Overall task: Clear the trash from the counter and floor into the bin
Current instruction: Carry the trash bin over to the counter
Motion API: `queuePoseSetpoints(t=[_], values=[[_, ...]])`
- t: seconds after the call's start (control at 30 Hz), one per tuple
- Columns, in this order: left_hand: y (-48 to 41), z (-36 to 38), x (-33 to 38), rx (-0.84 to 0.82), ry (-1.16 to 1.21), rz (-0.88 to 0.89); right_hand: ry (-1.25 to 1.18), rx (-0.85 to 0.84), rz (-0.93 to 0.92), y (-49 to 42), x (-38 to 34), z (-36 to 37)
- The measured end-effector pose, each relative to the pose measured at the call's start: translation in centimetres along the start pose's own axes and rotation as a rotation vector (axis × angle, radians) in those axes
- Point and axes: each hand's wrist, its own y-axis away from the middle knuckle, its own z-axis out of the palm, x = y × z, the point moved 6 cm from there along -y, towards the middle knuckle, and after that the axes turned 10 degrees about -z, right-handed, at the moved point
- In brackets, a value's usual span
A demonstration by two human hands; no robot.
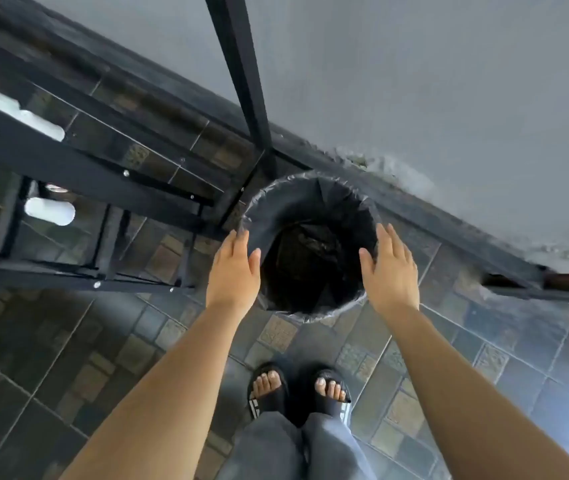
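Observation:
A round black bin (317, 194) lined with a dark plastic bag stands on the tiled floor against the grey wall, seen from straight above. Dark crumpled material lies at its bottom. My left hand (234, 268) reaches down at the bin's left rim, fingers spread, holding nothing. My right hand (388, 268) is at the right rim, also spread and holding nothing. Both palms face the bin; whether they touch the liner I cannot tell.
A black metal rack (96, 181) stands left of the bin, with white containers (49, 211) on its shelves. One black upright post (241, 74) rises just behind the bin. My sandalled feet (298, 389) stand close in front on the patterned tiles.

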Motion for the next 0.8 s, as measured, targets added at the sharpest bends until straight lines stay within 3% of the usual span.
queuePoseSetpoints(t=[0.2, 0.47, 0.8], values=[[-4.3, 4.8, -3.0, -0.051, 0.096, -0.126, -0.014, 0.019, 0.058, -3.7, 3.4, 4.2], [-6.7, 6.7, -4.0, 0.06, 0.46, -0.199, -0.335, 0.109, 0.116, -4.8, 4.5, 6.5], [-1.8, 2.7, -1.6, 0.085, 0.551, -0.247, -0.404, 0.14, 0.22, 0.4, 2.5, 0.8]])
